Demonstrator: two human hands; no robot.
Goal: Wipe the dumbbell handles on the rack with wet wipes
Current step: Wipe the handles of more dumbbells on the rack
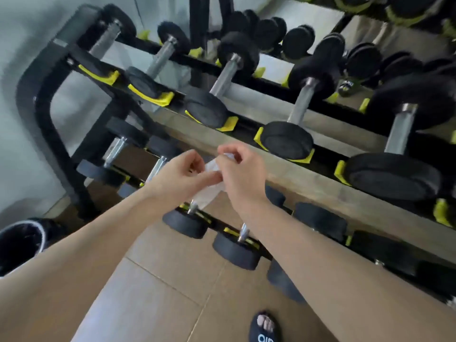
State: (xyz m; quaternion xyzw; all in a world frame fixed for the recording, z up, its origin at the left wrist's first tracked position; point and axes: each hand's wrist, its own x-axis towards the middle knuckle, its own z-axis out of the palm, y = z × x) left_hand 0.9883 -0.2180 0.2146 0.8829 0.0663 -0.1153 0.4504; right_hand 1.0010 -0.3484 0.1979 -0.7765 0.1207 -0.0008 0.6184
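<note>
Fingers of both hands (182, 174) (240, 171) pinching a wet wipe (209, 186) before the dumbbell rack (44, 99); slipper (265, 329) lettering unreadable.

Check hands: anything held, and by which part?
Both hold one wet wipe: right hand pinches its upper end, left hand grips its middle. No dumbbell touched.

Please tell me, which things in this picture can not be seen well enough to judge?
- Wipe, head view: the left hand and right hand cover much of it, so its fold is unclear.
- Lower dumbbells: the forearms hide several handles.
- Rack: cut off at the right edge.
- Bin: its inside is dark and the left edge cuts it off.
- Handle cleanliness: motion blur hides it.
</note>
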